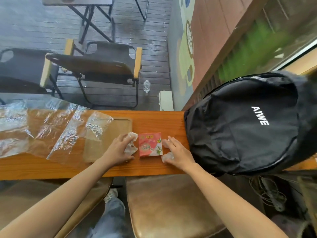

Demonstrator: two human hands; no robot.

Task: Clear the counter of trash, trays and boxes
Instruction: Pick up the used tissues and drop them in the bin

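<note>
A small pink box point(150, 144) with a cartoon print lies flat on the wooden counter point(151, 121). On its left my left hand point(118, 150) holds crumpled white tissue point(131, 142) at the edge of a shallow wooden tray point(109, 134). On its right my right hand point(176, 152) rests beside the box, fingers spread, thumb on a second crumpled tissue point(167, 157). A large sheet of clear plastic wrap point(51, 129) lies across the counter's left part and over the tray's far left corner.
A black backpack point(248, 124) stands on the counter's right end, close to my right hand. Two brown stool seats point(171, 206) are under the near edge. Folding chairs point(96, 66), a table and a water bottle point(146, 85) stand on the floor beyond.
</note>
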